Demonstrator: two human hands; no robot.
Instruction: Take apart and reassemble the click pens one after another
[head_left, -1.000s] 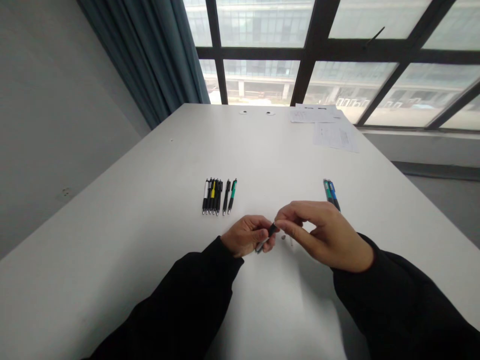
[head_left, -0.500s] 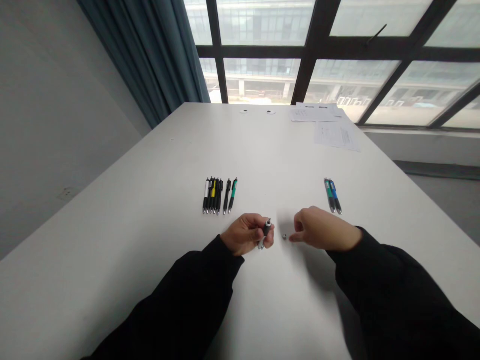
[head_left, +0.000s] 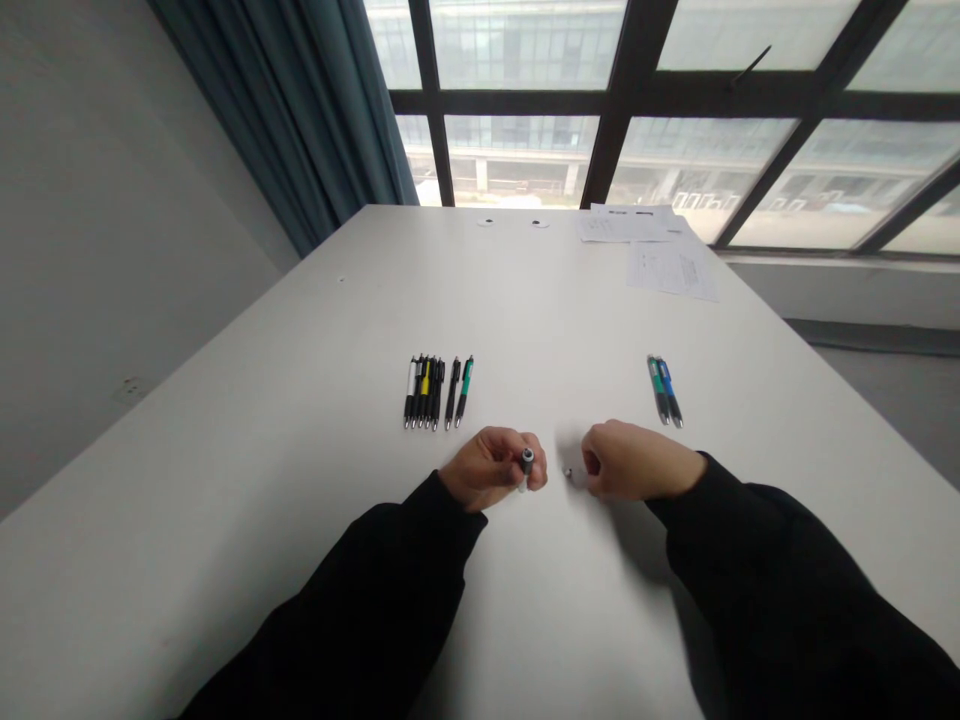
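My left hand [head_left: 487, 468] is closed around a white pen barrel with a dark grip [head_left: 527, 461], its open end tilted up towards me. A small silver pen tip [head_left: 568, 472] lies on the white table [head_left: 517, 610] between my hands. Just to the right of that tip is my right hand [head_left: 634, 462], its fingers curled and partly smeared by motion. What those fingers hold, if anything, is hidden.
Several pens [head_left: 425, 392] lie side by side beyond my left hand, with a black pen [head_left: 452, 393] and a green pen [head_left: 465, 391] beside them. Farther right lie another green pen [head_left: 658, 388] and a blue pen [head_left: 670, 390]. Paper sheets [head_left: 671, 268] rest near the window.
The pen barrel in my left hand has tipped so that its end faces me more. My right hand's fingers have curled in beside the silver tip, which stays put.
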